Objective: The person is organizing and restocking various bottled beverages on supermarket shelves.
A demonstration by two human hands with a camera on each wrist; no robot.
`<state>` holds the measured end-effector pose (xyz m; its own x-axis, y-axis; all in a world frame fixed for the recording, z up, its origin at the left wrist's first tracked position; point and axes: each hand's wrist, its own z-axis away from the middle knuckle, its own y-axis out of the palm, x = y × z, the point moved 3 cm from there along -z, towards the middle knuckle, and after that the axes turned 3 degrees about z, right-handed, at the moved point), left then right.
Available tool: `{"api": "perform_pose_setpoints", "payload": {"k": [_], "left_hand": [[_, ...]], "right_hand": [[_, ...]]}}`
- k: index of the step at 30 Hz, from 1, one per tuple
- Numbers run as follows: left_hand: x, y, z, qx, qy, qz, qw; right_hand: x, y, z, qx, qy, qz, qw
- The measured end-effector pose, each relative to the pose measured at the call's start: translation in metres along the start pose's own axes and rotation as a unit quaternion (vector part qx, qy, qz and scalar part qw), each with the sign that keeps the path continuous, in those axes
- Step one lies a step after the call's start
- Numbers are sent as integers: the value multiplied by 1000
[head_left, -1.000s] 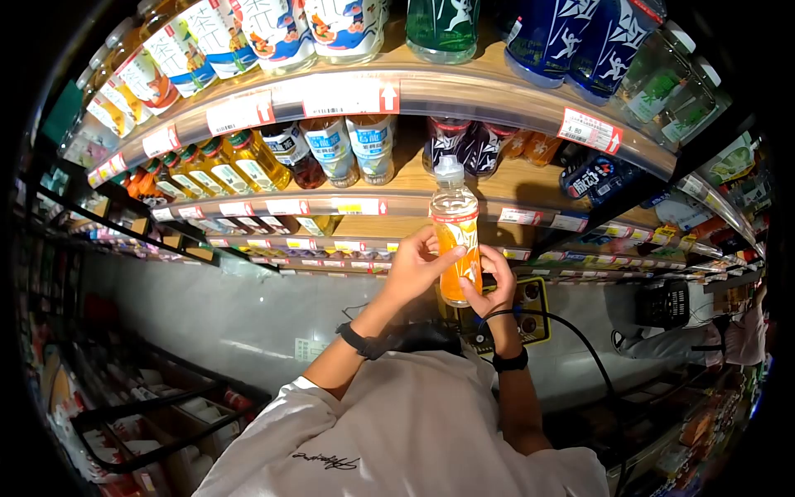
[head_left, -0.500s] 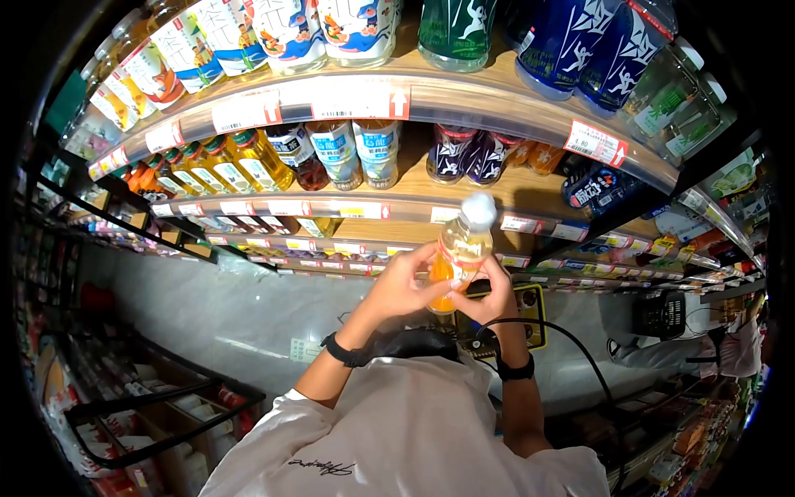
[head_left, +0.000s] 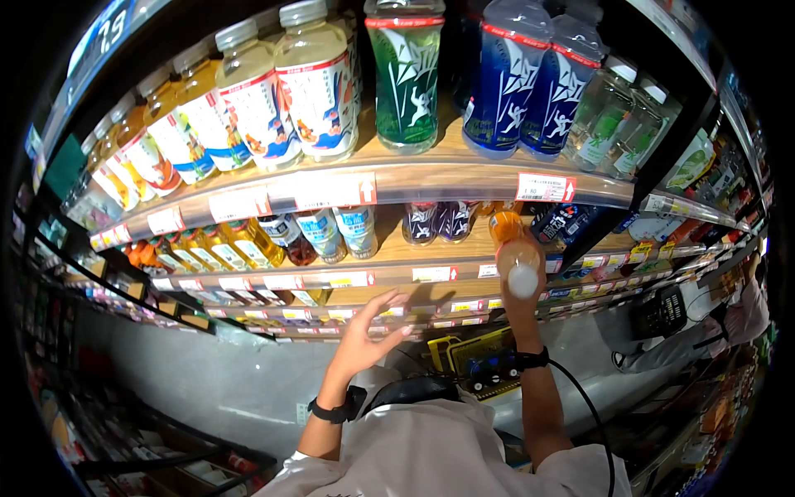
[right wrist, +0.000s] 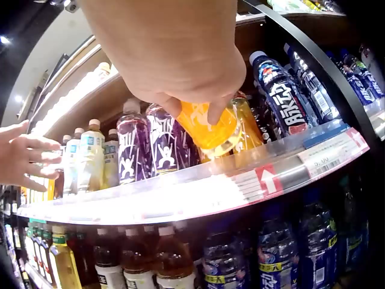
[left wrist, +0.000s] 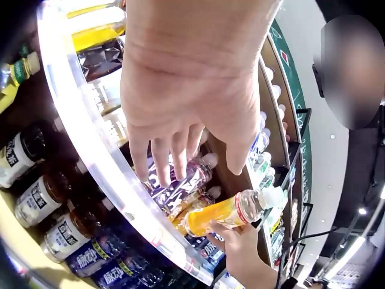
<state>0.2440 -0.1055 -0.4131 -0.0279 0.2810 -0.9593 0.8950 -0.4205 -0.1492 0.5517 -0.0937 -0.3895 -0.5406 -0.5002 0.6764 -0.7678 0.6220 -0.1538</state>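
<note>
My right hand (right wrist: pixel 174 57) holds an orange drink bottle (right wrist: pixel 209 127) with a white cap at the front of the middle shelf. In the right wrist view, the bottle's base is tilted toward the shelf, close to another orange bottle (right wrist: pixel 248 135) standing there. Purple-labelled bottles (right wrist: pixel 134 149) stand just left of it. The head view looks down on the held bottle's cap (head_left: pixel 522 282). My left hand (head_left: pixel 364 338) is held out in front of the shelf edge, fingers extended and holding nothing; its palm (left wrist: pixel 192 102) fills the left wrist view's upper middle.
Blue sports-drink bottles (head_left: pixel 507 91) and a green one (head_left: pixel 407 87) line the upper shelf. Price tags (head_left: pixel 546 188) run along the shelf edges. A yellow-framed case (head_left: pixel 472 364) is on the floor below. A black cable (head_left: pixel 584 398) trails by my right arm. Another person stands at the right.
My left hand has let go of the orange bottle and drawn off to the left. My right hand has carried the bottle to the right and forward to the middle shelf, tilting it.
</note>
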Motion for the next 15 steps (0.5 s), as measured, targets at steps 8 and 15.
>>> {"api": "perform_pose_setpoints", "payload": {"k": [8,15], "left_hand": [[24,-69,37,-105,-51,-23,993],[60,-121,85,-212,-80,11,974]], "right_hand": [[-18,12,-34,38,58,8,998],[-28,20,-41,42,-4,171,984]]}}
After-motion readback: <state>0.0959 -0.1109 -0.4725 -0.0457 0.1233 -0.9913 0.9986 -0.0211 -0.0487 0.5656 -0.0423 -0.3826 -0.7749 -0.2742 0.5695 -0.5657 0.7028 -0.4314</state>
